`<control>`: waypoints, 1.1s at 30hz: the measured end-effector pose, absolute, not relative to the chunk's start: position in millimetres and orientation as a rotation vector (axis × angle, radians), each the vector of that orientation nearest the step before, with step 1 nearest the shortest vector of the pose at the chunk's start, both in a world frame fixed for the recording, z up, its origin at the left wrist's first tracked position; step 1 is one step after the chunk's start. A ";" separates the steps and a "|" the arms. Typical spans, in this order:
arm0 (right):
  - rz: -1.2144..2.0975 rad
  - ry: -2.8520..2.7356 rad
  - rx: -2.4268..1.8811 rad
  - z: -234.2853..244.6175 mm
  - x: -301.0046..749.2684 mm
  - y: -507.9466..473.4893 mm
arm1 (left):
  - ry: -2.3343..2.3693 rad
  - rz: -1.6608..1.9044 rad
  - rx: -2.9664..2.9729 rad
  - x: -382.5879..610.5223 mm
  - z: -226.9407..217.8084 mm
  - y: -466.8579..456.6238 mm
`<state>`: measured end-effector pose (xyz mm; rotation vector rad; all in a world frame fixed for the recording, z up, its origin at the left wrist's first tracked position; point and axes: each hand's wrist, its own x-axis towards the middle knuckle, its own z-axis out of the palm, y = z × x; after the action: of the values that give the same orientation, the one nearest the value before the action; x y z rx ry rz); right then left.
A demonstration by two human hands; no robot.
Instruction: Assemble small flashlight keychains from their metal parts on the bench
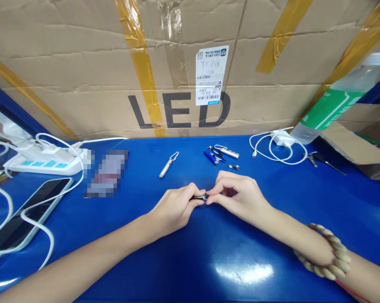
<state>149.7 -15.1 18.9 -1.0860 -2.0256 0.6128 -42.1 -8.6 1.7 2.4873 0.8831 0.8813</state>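
Over the middle of the blue table, my left hand [180, 206] is closed on a small dark part with a shiny silver end [201, 197]. My right hand [237, 193] pinches the right tip of that same part between thumb and fingertips. Most of the part is hidden by my fingers, so its kind does not show. Beyond my hands lies a slim silver flashlight-like tube with a carabiner clip [167, 167]. Further right sit a blue tube [211, 157], a silver tube [229, 153] and several small loose metal pieces [237, 167].
A large cardboard box [98, 84] stands along the back edge. At left are a power strip [51, 166], a phone [32, 214] and white cables. At right are a coiled cable with a charger [283, 138], scissors [325, 160] and a tilted bottle [331, 107].
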 end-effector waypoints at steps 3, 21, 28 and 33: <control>0.720 -1.968 -1.182 17.7 146.9 -15.4 | 0.866 0.926 2.493 -42.6 0.6 -8.5; 1.400 -1.570 -1.288 26.3 136.8 -16.2 | 0.831 1.146 2.686 -40.2 -2.6 -9.2; 1.586 -1.477 -1.270 26.8 142.1 -15.0 | 0.869 1.129 2.670 -39.2 3.4 -11.3; 1.639 -1.472 -1.247 24.7 146.1 -11.7 | 0.863 1.061 2.686 -38.9 6.8 -11.7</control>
<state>146.1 -11.7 24.7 -1.2474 -1.4721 1.6394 -38.9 -11.7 6.8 2.6860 0.8627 1.0614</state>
